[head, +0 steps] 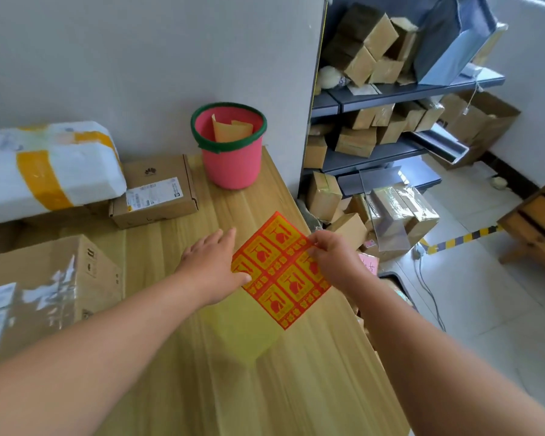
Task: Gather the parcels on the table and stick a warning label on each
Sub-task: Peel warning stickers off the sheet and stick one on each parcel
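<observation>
Progress: no parcel in view carries a red-and-yellow sticker yet. Three sit along the table's [265,388] left side, so gathering looks mostly done and labelling all remains. Peeling the first label seems the step in hand.
Big carton [44,294]: near left edge; brown corrugated board, glossy tape, white shipping slip.
Yellow sheet [243,328]: pale, thin, flat on the wood, under the label sheet's near corner.
Left hand [213,265]: fingers straight and close together, thumb laid on the sheet's left corner.
Label sheet [280,272]: near the right edge, turned diamond-wise; slick paper, grid of square stickers.
Right hand [331,256]: fingertips pinching the sheet's right corner.
Flat box [155,190]: toward the far left; matte kraft card, printed label.
Foam parcel [44,171]: far left corner; white, bulky, yellow tape bands.
Pink bucket [230,152]: far edge; smooth plastic, green rim, tan paper scraps inside.
</observation>
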Demonstrator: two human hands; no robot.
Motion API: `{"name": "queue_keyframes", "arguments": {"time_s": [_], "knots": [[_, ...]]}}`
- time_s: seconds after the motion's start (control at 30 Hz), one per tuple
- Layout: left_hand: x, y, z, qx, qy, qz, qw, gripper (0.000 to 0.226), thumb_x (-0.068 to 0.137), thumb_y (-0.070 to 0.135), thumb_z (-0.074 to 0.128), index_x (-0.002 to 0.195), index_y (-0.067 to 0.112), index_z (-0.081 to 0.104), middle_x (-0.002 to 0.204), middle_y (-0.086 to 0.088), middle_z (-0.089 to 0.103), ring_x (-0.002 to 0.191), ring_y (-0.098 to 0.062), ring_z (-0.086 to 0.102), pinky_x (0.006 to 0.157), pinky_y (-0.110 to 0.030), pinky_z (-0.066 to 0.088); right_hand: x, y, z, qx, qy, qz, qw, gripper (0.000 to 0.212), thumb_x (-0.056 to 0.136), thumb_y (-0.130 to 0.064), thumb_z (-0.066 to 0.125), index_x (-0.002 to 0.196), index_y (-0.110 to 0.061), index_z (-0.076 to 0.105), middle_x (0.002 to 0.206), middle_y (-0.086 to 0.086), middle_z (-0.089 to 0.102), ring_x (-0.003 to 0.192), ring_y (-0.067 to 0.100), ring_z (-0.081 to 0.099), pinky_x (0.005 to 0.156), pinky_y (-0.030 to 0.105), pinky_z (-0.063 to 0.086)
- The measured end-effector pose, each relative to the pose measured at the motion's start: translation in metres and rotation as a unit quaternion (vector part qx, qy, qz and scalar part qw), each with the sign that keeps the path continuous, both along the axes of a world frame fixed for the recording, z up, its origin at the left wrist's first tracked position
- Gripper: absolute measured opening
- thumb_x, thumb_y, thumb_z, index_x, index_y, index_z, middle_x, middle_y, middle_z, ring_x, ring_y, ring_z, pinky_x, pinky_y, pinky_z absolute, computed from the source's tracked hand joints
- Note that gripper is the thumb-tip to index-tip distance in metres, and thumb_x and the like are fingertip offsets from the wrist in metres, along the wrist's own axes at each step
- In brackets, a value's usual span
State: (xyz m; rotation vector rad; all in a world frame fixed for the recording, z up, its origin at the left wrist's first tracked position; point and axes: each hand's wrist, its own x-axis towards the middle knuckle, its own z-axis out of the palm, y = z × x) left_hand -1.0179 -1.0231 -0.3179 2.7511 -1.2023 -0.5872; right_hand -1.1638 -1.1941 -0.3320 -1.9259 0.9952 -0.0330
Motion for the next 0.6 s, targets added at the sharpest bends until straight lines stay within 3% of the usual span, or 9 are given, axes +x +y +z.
{"name": "queue_keyframes", "arguments": {"time_s": [0.13, 0.2, 0.3, 0.4, 0.47, 0.5, 0.6], "knots": [[0.017, 0.031, 0.030, -0.032, 0.052, 0.071, 0.996, 0.098, 0.076, 0.046, 0.070, 0.150, 0.022, 0.010, 0.152, -0.005, 0.031, 0.135, -0.027, 0.034, 0.108, -0.043, 0.033, 0.020, 0.022, 0.041, 0.005, -0.031, 0.046, 0.998, 0.024, 0.097, -0.016, 0.050, 0.086, -0.031, 0.064, 0.087, 0.003, 0.071, 0.079, 0.015, 0.071, 0.076, 0.040, 0.059], [0.024, 0.048, 0.045, -0.051, 0.112, 0.113, 0.986, 0.083, 0.076, 0.032, 0.072, 0.145, 0.021, 0.026, 0.134, -0.005, 0.052, 0.116, -0.026, 0.053, 0.097, -0.042, 0.045, 0.029, 0.035, 0.058, -0.004, -0.040, 0.059, 0.997, 0.021, 0.097, -0.015, 0.049, 0.089, -0.029, 0.063, 0.087, 0.003, 0.071, 0.080, 0.016, 0.070, 0.078, 0.042, 0.058], [0.030, 0.076, 0.067, -0.079, 0.144, 0.129, 0.978, 0.037, 0.076, 0.012, 0.067, 0.111, 0.019, 0.056, 0.095, -0.001, 0.064, 0.086, -0.019, 0.062, 0.076, -0.034, 0.053, 0.041, 0.052, 0.079, -0.022, -0.054, 0.052, 0.997, 0.020, 0.097, -0.015, 0.049, 0.091, -0.027, 0.064, 0.088, 0.007, 0.072, 0.081, 0.020, 0.071, 0.078, 0.044, 0.058], [0.034, 0.100, 0.087, -0.107, 0.147, 0.131, 0.975, 0.018, 0.076, 0.003, 0.059, 0.079, 0.021, 0.059, 0.080, -0.004, 0.062, 0.072, -0.019, 0.058, 0.059, -0.025, 0.042, 0.051, 0.064, 0.093, -0.029, -0.061, 0.041, 0.997, 0.015, 0.096, -0.017, 0.051, 0.093, -0.027, 0.061, 0.089, 0.004, 0.071, 0.078, 0.018, 0.071, 0.076, 0.044, 0.059], [0.036, 0.113, 0.098, -0.133, 0.159, 0.146, 0.967, 0.018, 0.077, 0.001, 0.058, 0.074, 0.018, 0.059, 0.081, -0.008, 0.064, 0.070, -0.021, 0.057, 0.059, -0.025, 0.042, 0.059, 0.074, 0.098, -0.049, -0.073, 0.025, 0.996, 0.016, 0.094, -0.016, 0.055, 0.107, -0.025, 0.059, 0.098, 0.003, 0.068, 0.082, 0.019, 0.069, 0.074, 0.043, 0.058], [0.036, 0.118, 0.104, -0.147, 0.167, 0.153, 0.963, 0.016, 0.078, 0.001, 0.057, 0.076, 0.016, 0.060, 0.084, -0.010, 0.065, 0.072, -0.022, 0.058, 0.061, -0.026, 0.045, 0.062, 0.080, 0.099, -0.083, -0.078, 0.012, 0.993, 0.027, 0.092, -0.016, 0.059, 0.117, -0.025, 0.055, 0.108, 0.000, 0.063, 0.089, 0.019, 0.065, 0.074, 0.041, 0.057], [0.035, 0.130, 0.116, -0.193, 0.185, 0.166, 0.949, 0.014, 0.080, 0.002, 0.058, 0.085, 0.013, 0.065, 0.089, -0.011, 0.067, 0.081, -0.026, 0.063, 0.069, -0.033, 0.052, 0.072, 0.103, 0.103, -0.236, -0.093, 0.003, 0.967, 0.043, 0.086, -0.021, 0.067, 0.126, -0.026, 0.052, 0.123, -0.003, 0.052, 0.109, 0.017, 0.052, 0.084, 0.037, 0.048]]}}
